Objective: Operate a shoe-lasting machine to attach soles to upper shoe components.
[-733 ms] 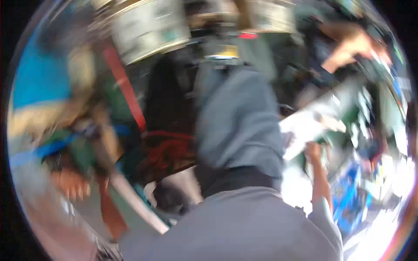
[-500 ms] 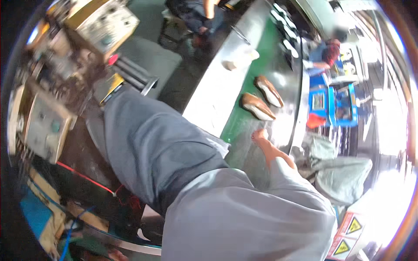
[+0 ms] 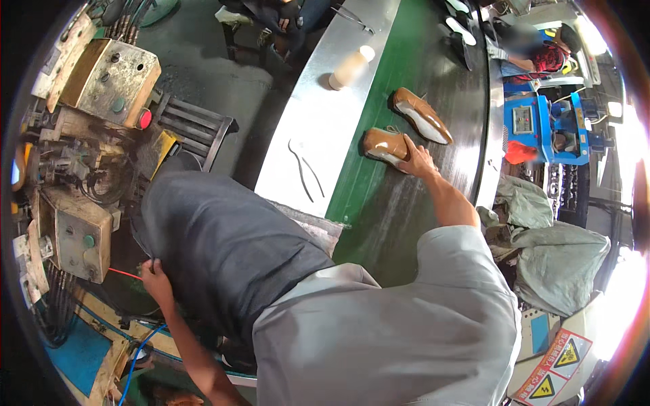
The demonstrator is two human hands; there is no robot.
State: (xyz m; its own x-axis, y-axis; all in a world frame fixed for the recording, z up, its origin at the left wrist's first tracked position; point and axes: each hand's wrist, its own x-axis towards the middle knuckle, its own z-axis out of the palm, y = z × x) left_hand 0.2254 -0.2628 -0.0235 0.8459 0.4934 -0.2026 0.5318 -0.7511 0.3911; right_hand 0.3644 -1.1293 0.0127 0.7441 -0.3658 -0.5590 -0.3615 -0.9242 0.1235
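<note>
A pair of brown shoes with whitish parts lies on the green-and-dark conveyor belt. My right hand (image 3: 421, 161) grips the end of the nearer brown shoe (image 3: 384, 145), fingers on top and thumb at its side. The farther brown shoe (image 3: 422, 116) lies just beyond it, untouched. Low on the left, my left hand (image 3: 157, 283) is closed at the edge of the dark cloth over my leg (image 3: 223, 216). What its fingers hold, if anything, I cannot make out. A thin red cord (image 3: 124, 273) runs close to those fingers.
A metal ledge (image 3: 284, 145) beside the belt (image 3: 379, 223) carries pincers (image 3: 305, 172) and a pale roll-like object (image 3: 351, 68). Grimy control boxes (image 3: 112, 81) stand left near a slatted stool (image 3: 193, 128). Black-and-white shoes (image 3: 462, 34), blue machines (image 3: 542, 128) and a co-worker (image 3: 548, 57) are farther right.
My right hand has reached forward and taken hold of the nearer shoe. My left hand has come into view at the lower left. The whole view has shifted and sharpened.
</note>
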